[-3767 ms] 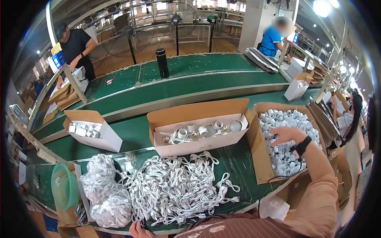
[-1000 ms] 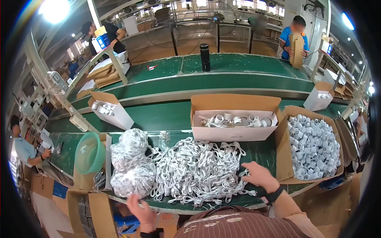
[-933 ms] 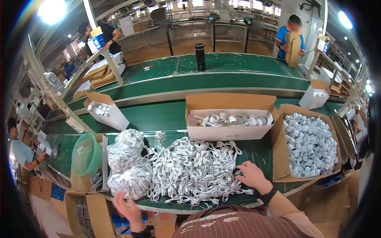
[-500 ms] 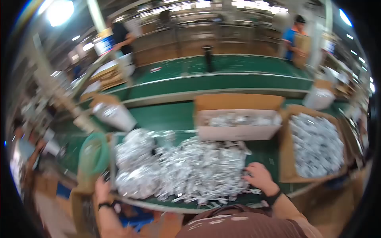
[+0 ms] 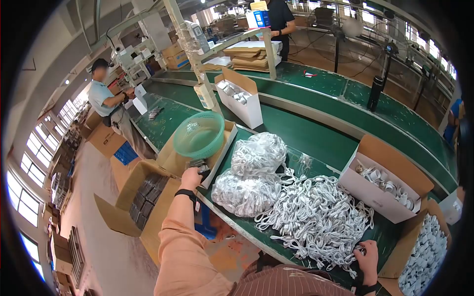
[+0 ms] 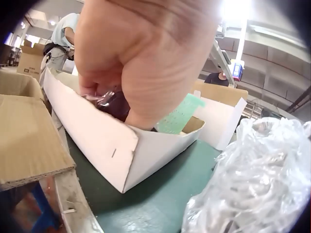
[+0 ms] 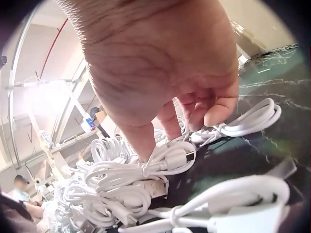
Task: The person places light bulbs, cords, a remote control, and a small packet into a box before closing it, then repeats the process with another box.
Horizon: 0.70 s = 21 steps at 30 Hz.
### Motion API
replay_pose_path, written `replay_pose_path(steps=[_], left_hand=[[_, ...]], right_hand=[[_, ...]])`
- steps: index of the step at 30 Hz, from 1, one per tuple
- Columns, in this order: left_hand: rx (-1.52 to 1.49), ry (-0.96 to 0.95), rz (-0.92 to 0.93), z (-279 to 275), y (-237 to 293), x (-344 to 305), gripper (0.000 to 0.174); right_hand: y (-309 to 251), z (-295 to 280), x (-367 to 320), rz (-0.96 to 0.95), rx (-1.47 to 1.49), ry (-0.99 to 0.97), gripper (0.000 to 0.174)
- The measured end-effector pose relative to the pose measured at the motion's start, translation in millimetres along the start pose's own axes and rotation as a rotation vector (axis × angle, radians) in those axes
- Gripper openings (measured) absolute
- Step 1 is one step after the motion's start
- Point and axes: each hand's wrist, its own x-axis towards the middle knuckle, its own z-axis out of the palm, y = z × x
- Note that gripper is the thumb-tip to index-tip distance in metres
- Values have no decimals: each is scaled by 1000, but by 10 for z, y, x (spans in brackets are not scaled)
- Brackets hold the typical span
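Note:
My left hand (image 5: 191, 178) reaches into a low cardboard box (image 5: 223, 150) at the left end of the bench. In the left wrist view its thumb and fingers grip a dark item in shiny clear plastic (image 6: 115, 104), mostly hidden by the palm. A green mesh basket (image 5: 198, 135) sits in that same box. At the right end of a heap of coiled white USB cables (image 5: 316, 217), my right hand (image 5: 367, 256) lies over the edge coils. Its thumb and fingertips pinch a tied cable bundle (image 7: 167, 158) in the right wrist view.
Clear plastic bags of white cables (image 5: 249, 192) stand between basket and heap. A long white box (image 5: 377, 195) holds white fittings and bulbs; a carton of white sockets (image 5: 424, 256) is at right. An open carton of dark packets (image 5: 148, 197) sits below left. A person (image 5: 106, 98) stands beyond.
The view has swung left. My left hand has moved from in front of the plastic bags into the low box. Earlier over the socket carton, my right hand is now at the cable heap's right end.

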Motion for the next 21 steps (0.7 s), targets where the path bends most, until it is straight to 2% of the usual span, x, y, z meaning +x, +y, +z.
replay_pose_path(steps=[3, 6, 7, 10, 16, 20, 21], left_hand=[[-114, 92, -54, 16, -47, 2, 30], [-473, 246, -105, -61, -103, 77, 34], [-581, 201, -144, -32, -177, 144, 40], [-578, 295, -96, -9, -242, 216, 43], [-244, 240, -128, -300, 138, -23, 48], [-190, 231, -54, -165, 111, 31, 48], [-150, 176, -10, -127, 15, 3, 46]], right_hand=[[-33, 7, -24, -8, -1, 24, 32], [-58, -9, -17, -16, -8, 21, 32], [-56, -11, -10, -14, -7, 22, 32], [-43, -10, -12, -2, -8, -3, 32], [-55, -4, -26, -21, -7, 33, 31], [-81, 6, -44, -95, -78, 45, 32], [-145, -5, -43, -55, -78, 32, 32]])
